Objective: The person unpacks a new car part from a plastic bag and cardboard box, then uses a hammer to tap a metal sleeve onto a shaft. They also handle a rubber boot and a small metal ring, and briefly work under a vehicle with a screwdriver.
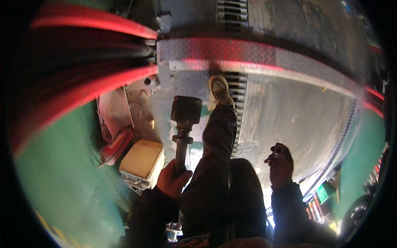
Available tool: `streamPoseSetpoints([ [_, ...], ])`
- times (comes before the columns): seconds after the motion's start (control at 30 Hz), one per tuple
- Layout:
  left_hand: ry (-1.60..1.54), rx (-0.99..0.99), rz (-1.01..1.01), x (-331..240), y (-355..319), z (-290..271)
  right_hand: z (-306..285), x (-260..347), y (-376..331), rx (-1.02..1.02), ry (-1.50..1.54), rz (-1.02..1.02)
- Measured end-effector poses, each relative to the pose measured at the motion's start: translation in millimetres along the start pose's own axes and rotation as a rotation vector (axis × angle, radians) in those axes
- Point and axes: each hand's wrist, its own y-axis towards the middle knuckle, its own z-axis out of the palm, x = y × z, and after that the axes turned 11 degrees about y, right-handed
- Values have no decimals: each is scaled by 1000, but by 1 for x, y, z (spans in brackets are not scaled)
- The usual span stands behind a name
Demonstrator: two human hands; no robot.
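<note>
The metal shaft (180, 155) is in the person's left hand (170, 182), out in front of the left side of the body, its thick dark head (186, 109) pointing away from them. The fingers wrap the narrow rod below the collar (183, 139), probably because that part is slim enough to circle, whereas the head looks too broad for a comfortable hold. Gripping it there also leaves the head free of the hand, though likely top-heavy.

The right hand (282, 169) is raised well apart from the shaft, fingers curled; from here I can't make out whether they pinch something small. It lends the shaft no support.

Between the hands, one leg reaches forward, its shoe (220, 89) beside the slotted grate (237, 95), perhaps for steady footing. Past the toe, a ridged metal beam (231, 49) crosses the floor to the red post (82, 89). A pale case (142, 159) sits near the left hand, beside a red object (118, 146), seemingly set off to the side of the walking space.
</note>
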Motion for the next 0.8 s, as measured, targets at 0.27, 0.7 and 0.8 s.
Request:
streamPoseSetpoints([
  [0.27, 75, -95, 75, -239, 171, -102, 226, 123, 100, 384, 235, 262],
  [0.7, 264, -273, -80, -471, 453, -294, 451, 282, 430, 214, -16, 387],
  [0.8, 354, -276, -137, -493, 508, -351, 482, 316, 480, 198, -95, 433],
])
